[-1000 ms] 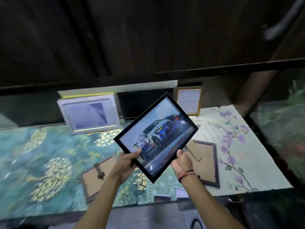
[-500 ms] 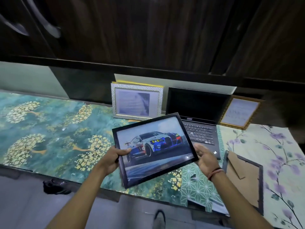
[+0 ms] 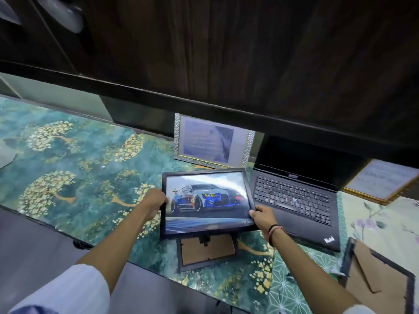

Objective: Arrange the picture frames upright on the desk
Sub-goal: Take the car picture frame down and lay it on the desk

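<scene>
Black-edged, the car picture frame [image 3: 205, 201] is gripped at its side edges by the left hand [image 3: 152, 203] and right hand [image 3: 263, 219] just left of the laptop [image 3: 297, 200], where it is best lowered level until its back stand bears.

Bench cover [image 3: 74, 177]: teal-green, gold-yellow tree pattern. Mat at right [image 3: 376, 225]: pale, purple blossoms. Held frame [image 3: 206, 201]: black border, blue-and-white car print. Rear frame [image 3: 212, 141]: silver, hammered texture. Laptop [image 3: 294, 200]: black. Frame at far right [image 3: 383, 182]: gold.
</scene>
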Tool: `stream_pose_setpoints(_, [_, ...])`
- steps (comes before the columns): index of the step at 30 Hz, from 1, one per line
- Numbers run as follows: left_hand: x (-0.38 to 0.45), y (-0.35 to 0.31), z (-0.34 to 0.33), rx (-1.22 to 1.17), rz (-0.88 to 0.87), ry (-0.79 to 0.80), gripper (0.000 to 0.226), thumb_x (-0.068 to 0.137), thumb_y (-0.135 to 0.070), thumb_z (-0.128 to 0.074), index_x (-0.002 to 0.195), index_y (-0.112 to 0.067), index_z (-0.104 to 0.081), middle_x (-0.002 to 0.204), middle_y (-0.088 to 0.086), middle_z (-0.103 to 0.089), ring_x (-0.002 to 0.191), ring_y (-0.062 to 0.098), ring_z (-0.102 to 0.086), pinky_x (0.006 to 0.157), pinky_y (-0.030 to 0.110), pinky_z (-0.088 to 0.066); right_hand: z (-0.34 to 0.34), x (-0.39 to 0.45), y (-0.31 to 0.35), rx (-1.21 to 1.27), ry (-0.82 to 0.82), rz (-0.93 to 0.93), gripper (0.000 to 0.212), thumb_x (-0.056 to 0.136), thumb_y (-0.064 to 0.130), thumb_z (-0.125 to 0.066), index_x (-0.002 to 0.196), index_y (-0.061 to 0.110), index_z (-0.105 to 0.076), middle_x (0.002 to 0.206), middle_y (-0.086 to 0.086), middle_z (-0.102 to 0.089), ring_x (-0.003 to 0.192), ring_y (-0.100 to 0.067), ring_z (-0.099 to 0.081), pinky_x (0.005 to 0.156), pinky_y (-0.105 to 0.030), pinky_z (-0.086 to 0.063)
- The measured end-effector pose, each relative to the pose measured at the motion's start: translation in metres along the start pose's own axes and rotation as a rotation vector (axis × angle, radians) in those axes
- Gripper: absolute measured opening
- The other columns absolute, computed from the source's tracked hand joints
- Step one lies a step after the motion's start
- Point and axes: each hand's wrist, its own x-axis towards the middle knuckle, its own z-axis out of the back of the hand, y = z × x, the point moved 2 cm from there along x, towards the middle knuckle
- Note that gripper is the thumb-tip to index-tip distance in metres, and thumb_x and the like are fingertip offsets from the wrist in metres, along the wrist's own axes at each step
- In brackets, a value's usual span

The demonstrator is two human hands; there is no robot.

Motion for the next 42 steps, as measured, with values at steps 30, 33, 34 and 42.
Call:
stream_pose_setpoints(30, [0.118,-0.008,0.023,0.428,-0.129,-0.122,0.016,0.081,-0.004,-0.068,0.094,0.006,-0.065,0.108,0.030,-0.070,0.100,0.041,-0.070,0.070,0.043,-0.056,-0.065,0.015,0.109,-0.683,-0.205,-0.010,0.022,0.090,0.013,-0.061,0.071,0.007,-0.050,0.083,-0.014,-0.056,0.083,-0.033,-0.054,0.067,-0.030,-0.038])
stream_pose_setpoints(33, [0.124,-0.057,0.010,0.295,-0.222,-0.078,0.048,0.088,-0.006,-0.062,0.133,0.009,-0.056,0.141,0.028,-0.057,0.129,0.041,-0.057,0.097,0.044,-0.052,-0.043,0.035,0.153,-0.535,-0.292,0.088,0.018,0.090,0.017,-0.061,0.078,0.005,-0.055,0.087,-0.017,-0.059,0.087,-0.035,-0.058,0.069,-0.031,-0.038])
stream_pose_setpoints(34, [0.124,-0.075,0.007,0.238,-0.240,-0.049,0.061,0.089,-0.009,-0.063,0.147,0.005,-0.047,0.152,0.024,-0.050,0.137,0.039,-0.051,0.105,0.042,-0.047,-0.036,0.042,0.164,-0.484,-0.309,0.118,0.015,0.090,0.018,-0.061,0.091,0.002,-0.062,0.097,-0.022,-0.062,0.097,-0.038,-0.062,0.074,-0.034,-0.042])
stream_pose_setpoints(42, [0.147,-0.157,-0.027,-0.002,-0.301,0.135,0.081,0.096,0.002,-0.049,0.165,-0.008,-0.008,0.172,0.012,-0.016,0.156,0.034,-0.023,0.120,0.048,-0.026,-0.016,0.100,0.194,-0.041,-0.263,0.082,0.026,0.087,0.009,-0.060,0.112,0.007,-0.053,0.109,-0.014,-0.054,0.093,-0.029,-0.055,0.081,-0.038,-0.047])
